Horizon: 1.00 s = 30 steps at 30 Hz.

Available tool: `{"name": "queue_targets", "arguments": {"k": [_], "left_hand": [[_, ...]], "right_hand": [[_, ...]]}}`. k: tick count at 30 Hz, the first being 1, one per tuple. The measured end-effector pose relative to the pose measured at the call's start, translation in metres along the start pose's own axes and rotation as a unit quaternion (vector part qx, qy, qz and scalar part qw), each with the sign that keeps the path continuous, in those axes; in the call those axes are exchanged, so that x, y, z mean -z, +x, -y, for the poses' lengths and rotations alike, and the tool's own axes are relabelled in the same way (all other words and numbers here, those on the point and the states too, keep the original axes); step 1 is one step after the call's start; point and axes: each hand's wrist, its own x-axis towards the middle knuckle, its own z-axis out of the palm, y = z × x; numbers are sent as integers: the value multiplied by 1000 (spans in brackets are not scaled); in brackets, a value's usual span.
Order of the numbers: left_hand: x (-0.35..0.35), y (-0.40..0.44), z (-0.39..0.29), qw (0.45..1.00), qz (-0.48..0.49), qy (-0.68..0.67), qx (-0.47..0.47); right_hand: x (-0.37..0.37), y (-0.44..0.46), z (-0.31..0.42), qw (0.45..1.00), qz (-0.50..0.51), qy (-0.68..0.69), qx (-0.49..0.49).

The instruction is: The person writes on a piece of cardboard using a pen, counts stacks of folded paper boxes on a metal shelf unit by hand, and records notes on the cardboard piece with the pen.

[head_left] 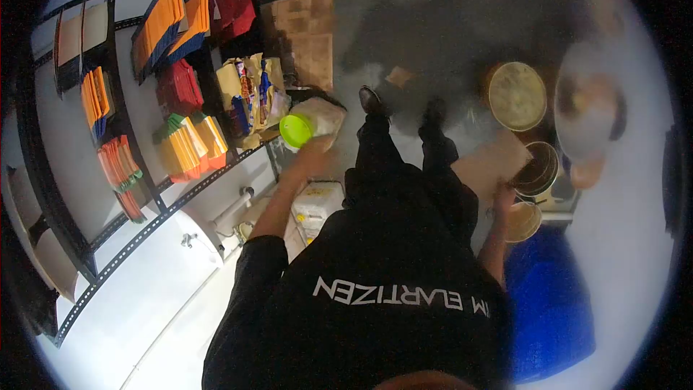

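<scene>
My left hand (315,159) is reaching forward at the left, smeared by motion, so its fingers cannot be made out. Just beyond it is a lime-green round bowl or lid (296,130), beside a light-brown flat piece (325,117); I cannot tell whether the hand touches either. On the right, my right hand (503,193) is closed at the near edge of a tan flat sheet (492,162), which looks like cardboard and is slightly blurred. Round tubs with pale rims (533,168) stand right beside that hand, and another round one (522,222) lies just below it.
Black metal shelving (108,87) at the left holds orange, red and green folded stacks (162,25). White jugs (317,206) stand by my left side. A large round container (517,96) and a blue bin (550,310) are on the right. Cardboard (307,36) lies on the grey floor.
</scene>
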Motion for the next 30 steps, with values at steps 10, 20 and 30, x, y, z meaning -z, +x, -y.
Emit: {"name": "queue_targets", "arguments": {"k": [10,20,30], "left_hand": [[14,-30,73,970,78,191,-127],[78,4,-29,984,36,-174,21],[128,5,45,889,-326,-316,59]], "right_hand": [[-10,36,51,995,-26,-58,80],[-37,50,9,989,-68,-101,85],[3,54,169,956,-63,283,-44]]}}
